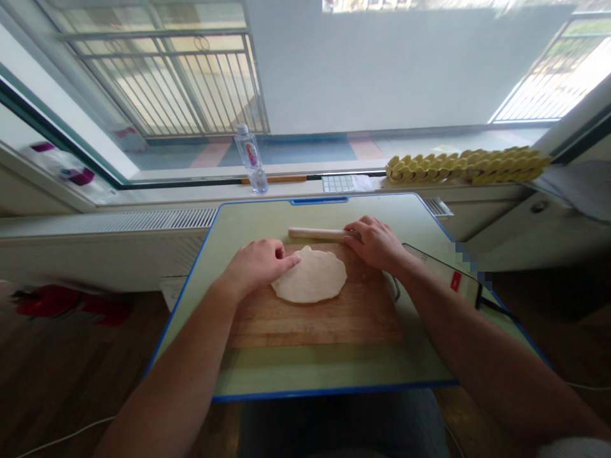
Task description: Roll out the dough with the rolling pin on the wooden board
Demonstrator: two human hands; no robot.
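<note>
A flat, uneven round of pale dough (312, 277) lies on a wooden cutting board (315, 327). My left hand (258, 264) is at the dough's upper left edge, thumb on top of it and fingers curled in; the fingertips' contact underneath is hidden. Behind the board, a light wooden rolling pin (315, 233) lies crosswise on the table. Its right end is under my right hand (375, 242), whose fingers close around it. The pin is apart from the dough.
The board rests on a pale green folding table (258, 375) with blue edging. At right, a tablet (443, 273) with a cable lies partly behind my forearm. On the windowsill stand a clear bottle (251, 162) and yellow egg cartons (468, 166); a radiator grille (157, 219) runs at left.
</note>
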